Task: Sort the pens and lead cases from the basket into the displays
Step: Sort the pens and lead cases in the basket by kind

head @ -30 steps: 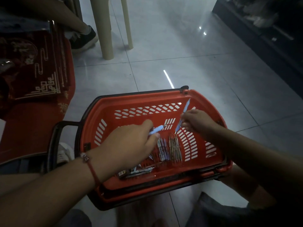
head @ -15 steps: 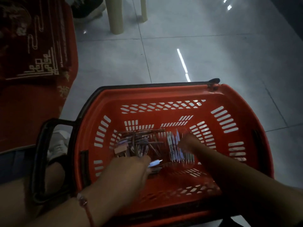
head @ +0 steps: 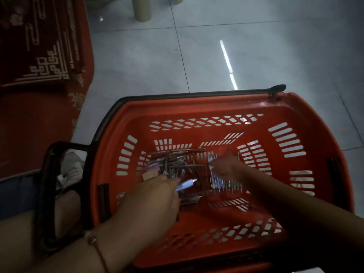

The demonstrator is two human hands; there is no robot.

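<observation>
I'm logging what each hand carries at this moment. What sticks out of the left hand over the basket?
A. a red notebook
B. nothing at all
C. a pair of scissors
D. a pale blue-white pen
D: the left hand grips a pale blue-white pen, whose tip pokes out past the fingers above the pile in the orange basket.

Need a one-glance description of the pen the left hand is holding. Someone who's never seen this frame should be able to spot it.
Start at the orange shopping basket on the tiled floor, then find the left hand reaching in from the lower left. The pale blue-and-white pen sticks out from its fingertips, pointing right. It is the brightest item there, unlike the darker heap of pens lying on the basket floor beyond it.
</observation>
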